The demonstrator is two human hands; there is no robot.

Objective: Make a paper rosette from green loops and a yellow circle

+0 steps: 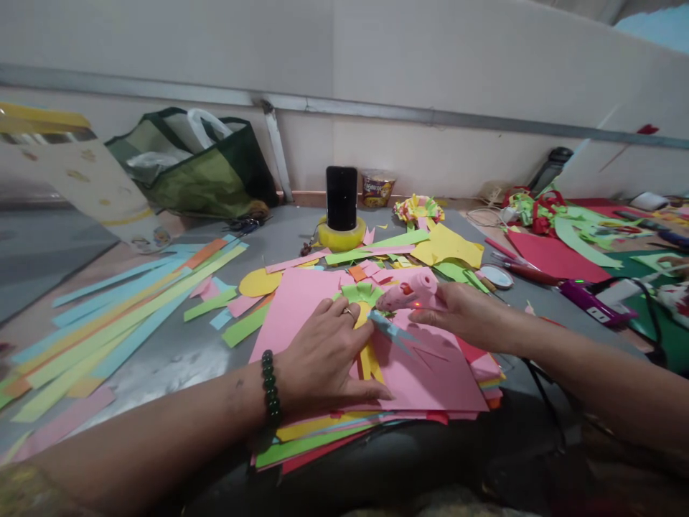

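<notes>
My right hand [468,316] is wrapped round a pink hot glue gun [409,289] with a small lit red light. The gun's nozzle points left, over a paper rosette with a green ruffled edge [362,293] and yellow paper tails [370,362]. Resting on the rosette and its tails, my left hand [336,345] has its thumb spread away from the fingers; its palm side is hidden. A light-blue pointed paper strip [392,332] lies just right of my left fingertips. Underneath is a pink paper sheet [430,384] on top of a stack of coloured paper.
Cut paper strips [134,309] fan out at left. A phone [341,197] leans upright in a yellow tape roll [341,235], near a cup [377,188] and a finished rosette [420,208]. At right lie a purple power strip [597,303] and red paper [563,256]. A green bag [215,172] stands behind.
</notes>
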